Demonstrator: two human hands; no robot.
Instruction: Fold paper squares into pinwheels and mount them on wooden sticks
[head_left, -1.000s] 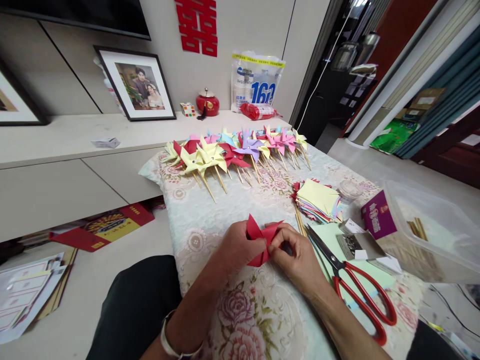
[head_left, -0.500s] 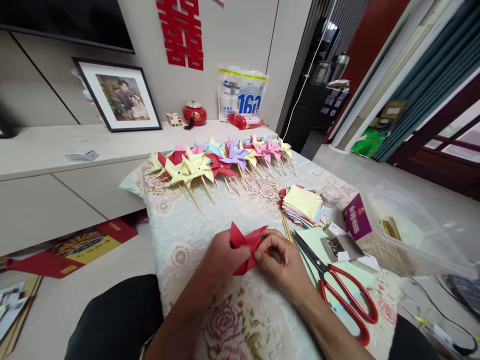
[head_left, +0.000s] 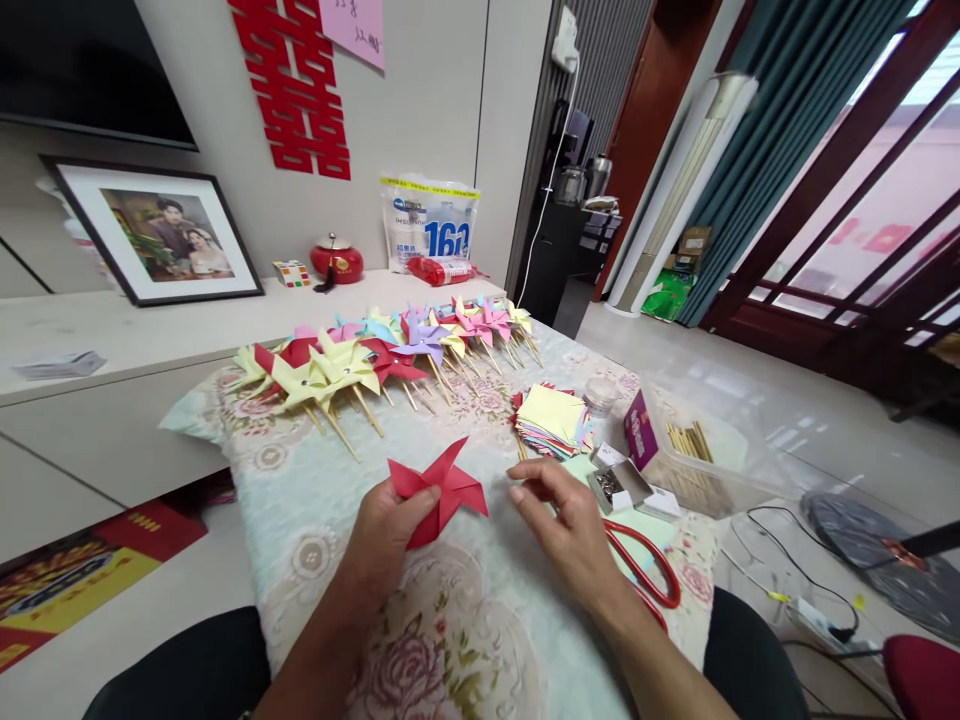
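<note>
A red paper pinwheel [head_left: 448, 482] with its blades folded in is pinched in my left hand [head_left: 386, 525], the thumb pressing on its middle. My right hand [head_left: 562, 515] is off the paper, to its right, with thumb and fingers apart and nothing between them. It hovers over the cloth beside red-handled scissors [head_left: 660, 565], whose blades are hidden behind it. Close by on the right, a small open box [head_left: 619, 485] holds little metal pins. A stack of coloured paper squares [head_left: 553, 418] lies beyond my right hand.
Finished pinwheels on sticks [head_left: 390, 355] lie in a row along the far side of the flowered tablecloth [head_left: 480, 620]. To the right stands a clear plastic bin [head_left: 720, 470] with wooden sticks. A round clear container [head_left: 600, 395] sits by the paper stack.
My right hand has let go of the red paper and moved away to the right. My left hand keeps hold, and the pinwheel's blades now show more fully. The view has swung right.
</note>
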